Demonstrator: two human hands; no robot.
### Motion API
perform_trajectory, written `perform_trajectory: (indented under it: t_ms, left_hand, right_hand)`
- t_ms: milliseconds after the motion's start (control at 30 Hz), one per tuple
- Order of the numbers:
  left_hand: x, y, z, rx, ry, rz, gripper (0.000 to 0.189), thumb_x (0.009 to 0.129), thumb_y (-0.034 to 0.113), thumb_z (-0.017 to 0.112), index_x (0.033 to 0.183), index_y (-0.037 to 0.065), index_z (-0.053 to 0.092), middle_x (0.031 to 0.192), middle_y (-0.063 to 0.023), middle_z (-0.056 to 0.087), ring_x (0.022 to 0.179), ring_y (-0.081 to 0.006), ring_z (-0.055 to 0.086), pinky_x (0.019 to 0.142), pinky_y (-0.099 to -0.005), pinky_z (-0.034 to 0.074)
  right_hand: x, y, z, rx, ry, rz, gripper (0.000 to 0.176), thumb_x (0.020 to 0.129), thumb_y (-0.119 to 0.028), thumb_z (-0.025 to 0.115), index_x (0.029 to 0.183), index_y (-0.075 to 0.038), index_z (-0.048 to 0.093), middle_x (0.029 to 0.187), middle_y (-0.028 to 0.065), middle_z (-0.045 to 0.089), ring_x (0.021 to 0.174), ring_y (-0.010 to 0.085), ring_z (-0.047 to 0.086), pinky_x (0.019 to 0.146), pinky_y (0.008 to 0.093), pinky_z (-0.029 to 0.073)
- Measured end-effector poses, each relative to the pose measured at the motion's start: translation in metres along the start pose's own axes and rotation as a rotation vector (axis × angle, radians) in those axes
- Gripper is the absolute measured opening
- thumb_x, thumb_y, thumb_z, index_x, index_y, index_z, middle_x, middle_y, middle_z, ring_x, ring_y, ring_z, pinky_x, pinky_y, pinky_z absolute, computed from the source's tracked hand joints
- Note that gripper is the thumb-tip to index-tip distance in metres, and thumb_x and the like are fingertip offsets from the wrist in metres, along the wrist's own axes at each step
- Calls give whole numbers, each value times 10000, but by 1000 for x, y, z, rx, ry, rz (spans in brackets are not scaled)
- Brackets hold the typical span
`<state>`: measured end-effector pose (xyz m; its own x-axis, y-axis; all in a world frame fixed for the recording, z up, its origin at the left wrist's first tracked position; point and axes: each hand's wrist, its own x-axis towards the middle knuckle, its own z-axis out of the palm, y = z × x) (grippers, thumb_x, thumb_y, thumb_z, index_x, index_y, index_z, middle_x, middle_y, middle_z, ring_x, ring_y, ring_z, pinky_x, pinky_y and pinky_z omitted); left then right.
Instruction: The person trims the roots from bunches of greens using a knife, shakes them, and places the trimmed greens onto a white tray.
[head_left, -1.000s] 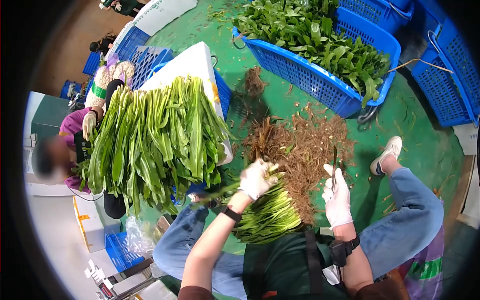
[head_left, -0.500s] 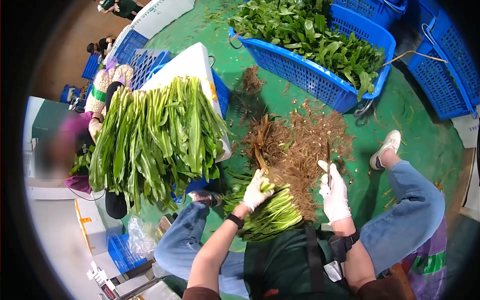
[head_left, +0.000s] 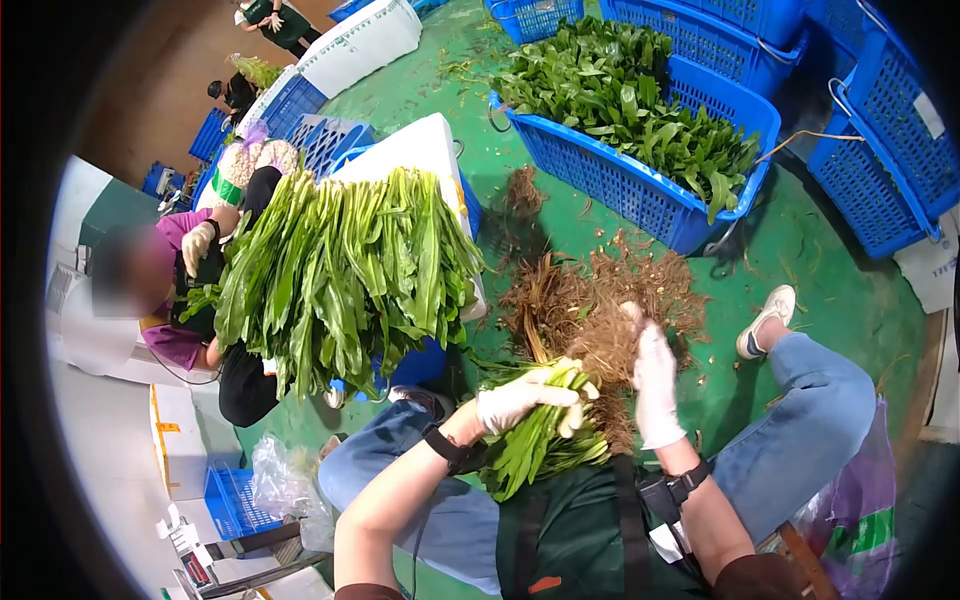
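Observation:
My gloved left hand (head_left: 528, 402) is wrapped around a bunch of leafy greens (head_left: 535, 452), its leaves hanging over my lap. The bunch's brown, stringy roots (head_left: 606, 345) point up and right, close to my right hand. My gloved right hand (head_left: 656, 392) is closed beside those roots, with its fingers towards the floor pile. It holds a knife whose thin dark blade shows in the earlier view; now the blade is hidden or blurred. Below on the floor lies a heap of cut roots (head_left: 672, 285).
A white foam box lid (head_left: 432, 140) on a blue crate carries a thick layer of long greens (head_left: 345, 275). Another person's gloved hand (head_left: 197, 245) is beyond it. A blue crate (head_left: 610, 175) of greens stands ahead, with stacked crates (head_left: 870, 190) at right.
My left hand has lifted the bunch and turned it, bringing the roots towards my right hand. My right hand has shifted slightly down and left. The other person's arm has moved off the greens.

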<state>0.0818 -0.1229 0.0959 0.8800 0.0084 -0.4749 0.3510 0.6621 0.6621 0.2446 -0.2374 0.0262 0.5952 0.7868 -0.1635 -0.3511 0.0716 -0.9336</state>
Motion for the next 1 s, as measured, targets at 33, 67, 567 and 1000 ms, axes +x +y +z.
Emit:
perform_trajectory:
  t_ms: [33,67,567,1000]
  left_hand:
    - [1,1,10,2,24,-26,363,902,234,634,1154,-6,532,849,-111,647,730,-198,639,691,-301,519]
    - [3,-9,6,-7,14,-31,361,903,229,632,1157,-6,531,829,-99,640,703,-190,630,675,-307,522]
    - [25,-24,10,29,136,-32,238,912,215,663,1080,64,589,871,-45,663,716,-123,645,671,-282,544]
    - [23,-13,-2,-116,299,60,251,942,231,594,1028,-4,610,699,-35,600,569,-140,580,494,-255,463]
  right_hand:
    - [-4,14,2,-7,-101,-119,345,1007,-193,479,1273,10,563,1112,52,649,1006,148,577,939,277,430]
    - [-19,23,3,-128,-135,28,343,1010,-179,461,1265,27,560,1177,86,644,1071,164,569,992,288,411]
    - [-23,-13,11,114,32,132,313,934,-112,598,1232,-39,539,1076,-4,604,925,86,549,829,260,458]
    - [-32,-28,-18,-797,-94,-467,178,906,-52,532,1065,-39,608,907,82,689,667,182,633,611,293,500]
